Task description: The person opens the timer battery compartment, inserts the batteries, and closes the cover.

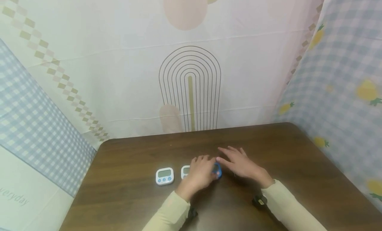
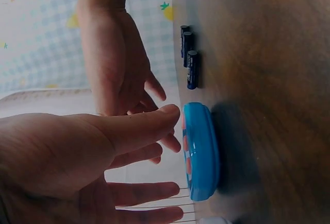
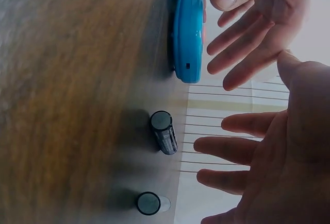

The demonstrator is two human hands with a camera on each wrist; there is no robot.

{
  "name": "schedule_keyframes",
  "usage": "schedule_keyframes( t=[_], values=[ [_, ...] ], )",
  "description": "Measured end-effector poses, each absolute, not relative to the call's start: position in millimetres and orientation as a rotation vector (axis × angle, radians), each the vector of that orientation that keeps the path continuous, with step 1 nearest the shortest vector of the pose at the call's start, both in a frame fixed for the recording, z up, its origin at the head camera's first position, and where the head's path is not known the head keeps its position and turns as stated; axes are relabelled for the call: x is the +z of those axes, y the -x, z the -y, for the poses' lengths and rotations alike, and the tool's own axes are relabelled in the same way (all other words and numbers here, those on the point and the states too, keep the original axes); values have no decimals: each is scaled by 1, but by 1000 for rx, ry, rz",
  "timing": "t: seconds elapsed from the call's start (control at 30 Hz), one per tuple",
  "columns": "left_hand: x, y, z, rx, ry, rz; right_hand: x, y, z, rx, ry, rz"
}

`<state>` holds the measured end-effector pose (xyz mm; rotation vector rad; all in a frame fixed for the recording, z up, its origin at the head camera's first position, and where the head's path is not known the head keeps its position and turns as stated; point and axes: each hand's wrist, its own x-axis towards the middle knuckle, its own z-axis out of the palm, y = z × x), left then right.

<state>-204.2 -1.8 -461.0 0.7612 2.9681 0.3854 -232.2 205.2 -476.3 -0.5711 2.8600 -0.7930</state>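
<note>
My left hand (image 1: pixel 203 173) is over a blue digital timer (image 1: pixel 219 171), its fingers extended and partly covering it. In the left wrist view, the thumb of my left hand (image 2: pixel 129 131) reaches close to the top of the blue timer (image 2: pixel 202 152), which lies flat with pinkish buttons on its face. To the right, my right hand (image 1: pixel 241 163) hovers with spread fingers and holds nothing. Below the right hand (image 3: pixel 278 152), dark batteries (image 3: pixel 164 133) lie on the table; the head view hides them behind that hand.
Left of the blue timer are two white timers with blue buttons, one fully visible (image 1: pixel 164 176) and one partly behind the left hand (image 1: pixel 185 171). Three batteries (image 2: pixel 193 69) lie near one another on the brown wooden table (image 1: pixel 134 151). Patterned cloths (image 1: pixel 128 75) hang around the table.
</note>
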Motion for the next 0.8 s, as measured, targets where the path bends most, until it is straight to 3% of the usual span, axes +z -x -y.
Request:
schedule_keyframes(
  t=[0.8],
  values=[
    [-468,206,-10,165,-835,-3019,-476,233,-205,-894,544,-2890]
  ],
)
